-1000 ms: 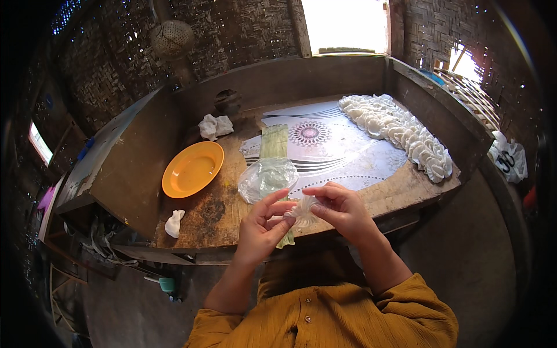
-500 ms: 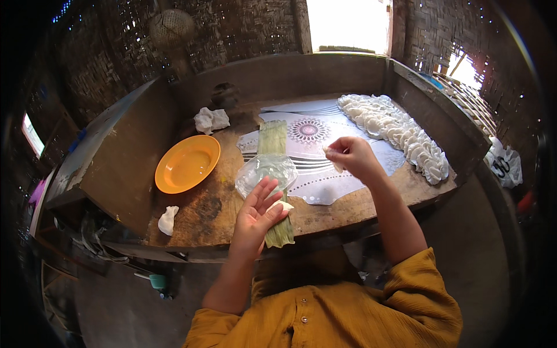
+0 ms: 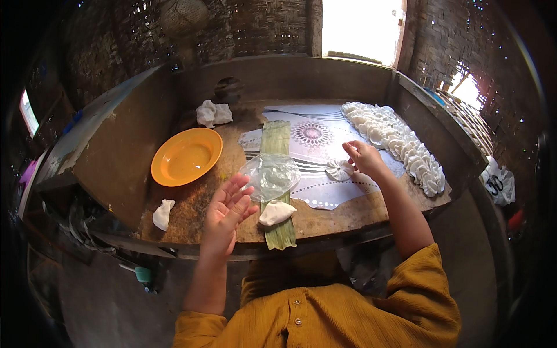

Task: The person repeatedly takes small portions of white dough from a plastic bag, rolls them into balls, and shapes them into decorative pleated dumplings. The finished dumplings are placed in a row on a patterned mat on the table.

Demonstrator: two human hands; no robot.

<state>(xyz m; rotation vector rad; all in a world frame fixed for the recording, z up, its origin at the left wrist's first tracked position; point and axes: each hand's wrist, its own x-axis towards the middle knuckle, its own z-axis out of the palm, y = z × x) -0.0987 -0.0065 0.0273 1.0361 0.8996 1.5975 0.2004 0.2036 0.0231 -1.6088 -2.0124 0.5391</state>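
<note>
Right hand [image 3: 365, 160]: curled, fingers parted, nothing clamped | white, round, pleated dough-like disc [image 3: 339, 170]: flat, just left of it, contact unclear | left hand [image 3: 224, 218]: spread, empty; white, lumpy dough-like piece [image 3: 277, 213] just right | risk: brushing fingers could crease soft pleats

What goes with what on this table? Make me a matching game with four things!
Things:
1. round plate
2. single pleated disc
3. thin plastic
4. pile of white pieces

Places, colours and states:
A. see-through, lying across a green strip
B. many together, overlapping in rows
C. orange all over
D. lying right beside the right hand

Right pairs:
1-C
2-D
3-A
4-B
</note>
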